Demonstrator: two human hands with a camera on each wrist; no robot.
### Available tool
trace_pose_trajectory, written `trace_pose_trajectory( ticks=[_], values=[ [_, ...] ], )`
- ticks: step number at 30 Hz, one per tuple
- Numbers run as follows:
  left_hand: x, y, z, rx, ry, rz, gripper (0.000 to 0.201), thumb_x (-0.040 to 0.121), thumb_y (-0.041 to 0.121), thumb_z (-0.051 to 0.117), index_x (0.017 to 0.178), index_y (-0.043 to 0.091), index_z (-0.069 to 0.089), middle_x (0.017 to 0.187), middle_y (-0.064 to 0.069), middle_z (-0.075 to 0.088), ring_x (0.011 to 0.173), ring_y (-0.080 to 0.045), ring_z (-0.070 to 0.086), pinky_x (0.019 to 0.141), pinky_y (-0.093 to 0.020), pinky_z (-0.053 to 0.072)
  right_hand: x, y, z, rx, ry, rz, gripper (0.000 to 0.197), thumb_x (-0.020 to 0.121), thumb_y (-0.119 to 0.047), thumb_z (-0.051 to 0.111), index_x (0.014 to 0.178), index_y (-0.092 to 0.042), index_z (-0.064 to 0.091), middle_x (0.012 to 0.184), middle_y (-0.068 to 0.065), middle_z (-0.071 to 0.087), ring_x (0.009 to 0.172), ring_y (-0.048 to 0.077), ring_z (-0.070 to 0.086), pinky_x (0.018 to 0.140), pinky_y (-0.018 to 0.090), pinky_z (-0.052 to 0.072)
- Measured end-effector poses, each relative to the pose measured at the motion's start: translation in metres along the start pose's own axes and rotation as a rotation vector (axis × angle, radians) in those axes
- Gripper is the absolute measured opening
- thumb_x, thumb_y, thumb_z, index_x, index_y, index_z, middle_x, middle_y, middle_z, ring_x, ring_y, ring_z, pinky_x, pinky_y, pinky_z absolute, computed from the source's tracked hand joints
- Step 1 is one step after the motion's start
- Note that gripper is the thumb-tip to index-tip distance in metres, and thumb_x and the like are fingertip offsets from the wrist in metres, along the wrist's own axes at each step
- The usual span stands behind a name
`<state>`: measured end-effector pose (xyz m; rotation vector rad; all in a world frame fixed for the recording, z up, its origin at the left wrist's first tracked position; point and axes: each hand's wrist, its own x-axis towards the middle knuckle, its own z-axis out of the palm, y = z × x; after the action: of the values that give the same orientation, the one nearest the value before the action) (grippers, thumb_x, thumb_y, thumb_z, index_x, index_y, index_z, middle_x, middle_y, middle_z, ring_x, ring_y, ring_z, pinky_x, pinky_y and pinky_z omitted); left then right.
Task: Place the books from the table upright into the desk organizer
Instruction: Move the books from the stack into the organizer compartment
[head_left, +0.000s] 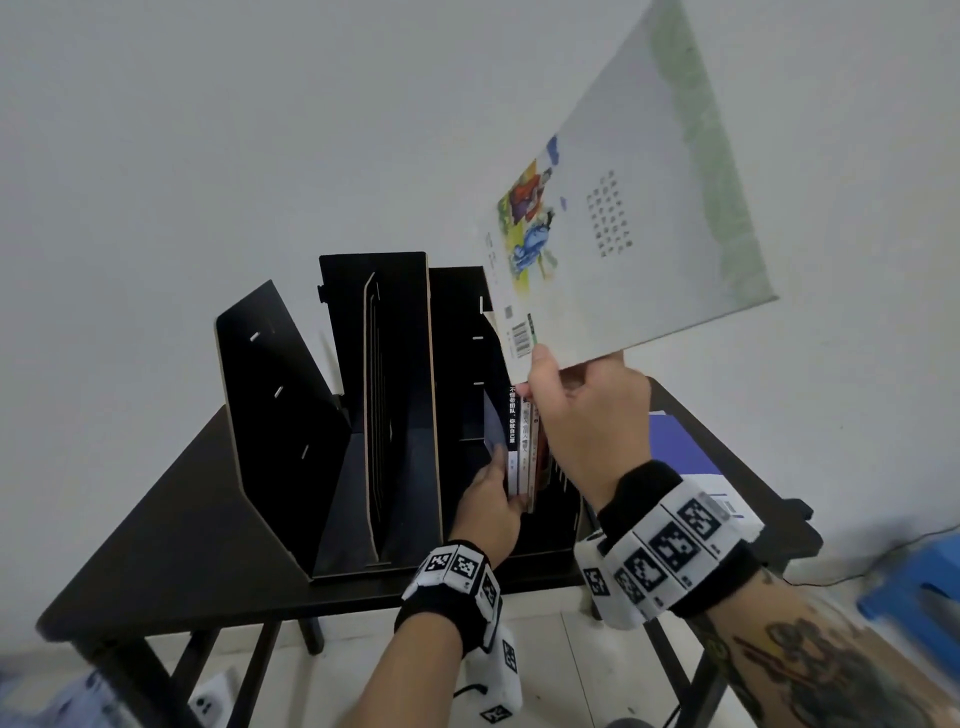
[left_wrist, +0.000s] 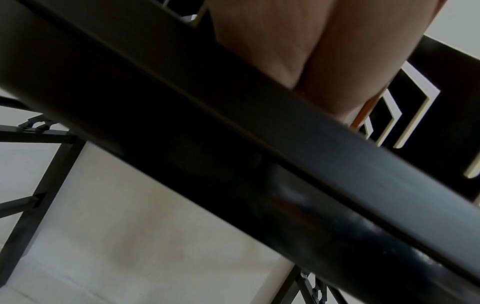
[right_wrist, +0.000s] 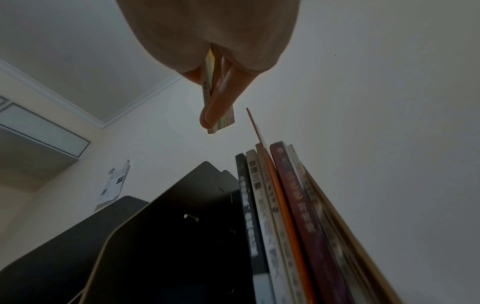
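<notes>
A black desk organizer (head_left: 291, 415) with tall dividers stands on the dark table (head_left: 182, 519). Several books (head_left: 524, 441) stand upright in its right compartment, spines toward me. My left hand (head_left: 488, 504) rests against their lower left side with fingers fairly straight (left_wrist: 298, 41). My right hand (head_left: 571, 410) pinches the lower corner of a large thin white book (head_left: 623, 218) with a colourful picture, tilted in the air above that compartment. The right wrist view shows the fingers (right_wrist: 215, 98) clamping the book's edge (right_wrist: 223, 121) above the standing books (right_wrist: 285, 205) and the organizer (right_wrist: 168, 226).
A blue-purple book or folder (head_left: 680, 447) lies on the table's right part, behind my right wrist. A blue stool (head_left: 914, 587) stands on the floor at right, and a white power strip (head_left: 208, 701) lies under the table. A plain wall is close behind the organizer.
</notes>
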<state>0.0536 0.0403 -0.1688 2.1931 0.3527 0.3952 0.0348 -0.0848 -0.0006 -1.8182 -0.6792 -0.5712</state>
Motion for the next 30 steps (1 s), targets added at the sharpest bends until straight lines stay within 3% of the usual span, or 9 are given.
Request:
trace_pose_trajectory(
  ticks=[4,8,11,15,18,20,23,27,30],
  values=[
    [0.000,-0.001,0.001,0.000,0.017,0.020,0.062,0.094,0.017,0.057,0.151,0.026,0.034,0.135,-0.001,0.053,0.122,-0.021,0.054,0.097,-0.027,0.042,-0.008,0.012,0.017,-0.096,-0.135,0.039,0.020,0.092,-0.024,0.057,0.093,-0.006,0.049,0.072,0.012,0.070,0.070,0.031,0.065,0.064,0.036,0.052],
    [-0.001,-0.001,0.002,0.023,0.021,0.029,0.043,0.092,0.024,0.055,0.134,0.014,0.053,0.121,-0.006,0.059,0.111,-0.023,0.059,0.087,-0.026,0.045,-0.013,0.021,0.027,-0.272,-0.309,0.047,0.043,0.095,-0.022,0.048,0.131,-0.002,0.036,0.087,0.018,0.065,0.070,0.032,0.060,0.057,0.032,0.045],
    [-0.002,0.005,0.000,0.012,0.007,-0.018,0.057,0.080,0.044,0.049,0.129,0.016,0.053,0.119,-0.004,0.061,0.109,-0.024,0.061,0.088,-0.031,0.050,-0.019,0.025,0.034,-0.399,-0.399,0.024,0.040,0.097,-0.021,0.042,0.131,0.000,0.036,0.078,0.008,0.053,0.065,0.023,0.053,0.059,0.026,0.040],
    [-0.008,0.016,-0.004,-0.131,0.031,-0.098,0.101,0.078,0.057,0.057,0.154,0.029,-0.003,0.118,0.002,0.064,0.102,-0.023,0.067,0.088,-0.038,0.053,-0.026,0.034,0.047,-0.506,-0.424,0.054,0.024,0.097,-0.028,0.040,0.110,-0.008,0.041,0.078,0.006,0.047,0.065,0.027,0.054,0.054,0.032,0.038],
    [-0.013,0.017,-0.008,-0.247,0.049,-0.083,0.118,0.075,0.058,0.067,0.140,0.051,-0.031,0.124,0.005,0.063,0.102,-0.018,0.066,0.096,-0.044,0.050,-0.029,0.042,0.051,-0.452,-0.424,0.123,0.023,0.094,-0.027,0.044,0.105,-0.007,0.038,0.080,0.015,0.062,0.070,0.033,0.063,0.054,0.033,0.043],
    [-0.016,0.020,-0.013,-0.297,0.049,-0.067,0.115,0.069,0.062,0.071,0.138,0.060,-0.022,0.148,0.003,0.042,0.119,-0.019,0.057,0.105,-0.042,0.044,-0.032,0.046,0.052,-0.442,-0.421,0.147,0.020,0.095,-0.020,0.044,0.107,-0.006,0.037,0.085,0.018,0.067,0.077,0.035,0.066,0.058,0.033,0.045],
    [-0.020,0.025,-0.019,-0.264,-0.016,-0.045,0.105,0.078,0.050,0.075,0.150,0.048,-0.001,0.158,0.001,0.015,0.124,-0.018,0.050,0.097,-0.031,0.039,-0.036,0.050,0.056,-0.453,-0.435,0.152,0.018,0.096,-0.016,0.041,0.109,-0.005,0.037,0.091,0.020,0.068,0.082,0.037,0.067,0.064,0.034,0.047],
    [-0.021,0.025,-0.021,-0.110,-0.050,0.040,0.087,0.086,0.039,0.070,0.155,0.026,0.019,0.161,0.005,0.002,0.118,0.004,0.032,0.102,-0.019,0.029,-0.040,0.058,0.060,-0.444,-0.446,0.144,0.018,0.098,-0.020,0.040,0.109,-0.005,0.039,0.093,0.021,0.068,0.084,0.039,0.067,0.067,0.038,0.051],
    [-0.021,0.024,-0.019,-0.085,-0.053,0.087,0.079,0.086,0.042,0.065,0.153,0.022,0.027,0.161,0.006,0.001,0.145,-0.007,0.020,0.119,-0.030,0.024,-0.043,0.059,0.061,-0.418,-0.465,0.157,0.020,0.098,-0.023,0.039,0.109,-0.005,0.040,0.093,0.022,0.067,0.083,0.040,0.066,0.069,0.041,0.053]
  ],
)
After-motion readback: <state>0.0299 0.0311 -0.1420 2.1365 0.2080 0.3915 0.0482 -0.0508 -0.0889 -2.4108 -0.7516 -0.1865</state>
